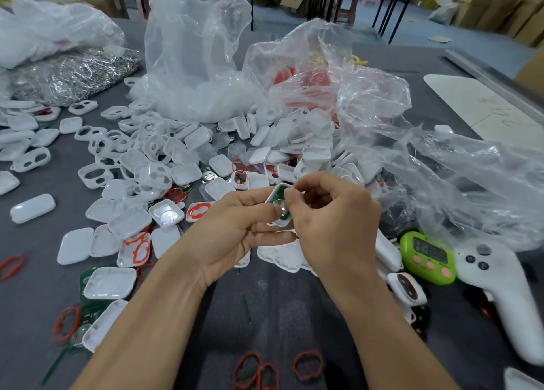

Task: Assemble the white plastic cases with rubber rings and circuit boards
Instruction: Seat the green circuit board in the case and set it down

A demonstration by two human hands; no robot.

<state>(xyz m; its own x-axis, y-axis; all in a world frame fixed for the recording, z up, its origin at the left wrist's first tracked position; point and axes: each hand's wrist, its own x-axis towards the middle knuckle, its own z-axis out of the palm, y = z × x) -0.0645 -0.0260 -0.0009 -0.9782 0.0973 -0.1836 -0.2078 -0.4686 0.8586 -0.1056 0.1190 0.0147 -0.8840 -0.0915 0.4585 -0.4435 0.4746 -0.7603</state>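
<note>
A white case (271, 194) sits between both hands, raised off the grey table (279, 307). Its open face is turned up toward the camera, showing a green circuit board (281, 192) inside and a round shiny disc (279, 206) on the board. The left hand (235, 230) grips the case from the left, fingers curled under it and the thumb lying across the disc. The right hand (332, 222) pinches the far end with curled fingertips.

Much of the case is covered: the right fingers hide its right edge and the left thumb its near part, so only the far rim and two patches of green show. Whether a rubber ring sits in it cannot be told. The long axis runs away from the person, leaning slightly left at the far end.

Just beyond the grip and to its left spreads a heap of white shells (182, 160), some with red rings. Crumpled clear bags (197, 51) rise behind the heap. Right of the grip lie a green timer (426, 257) and a white controller (500, 286). Below the wrists lie loose red rubber rings (307, 364).
</note>
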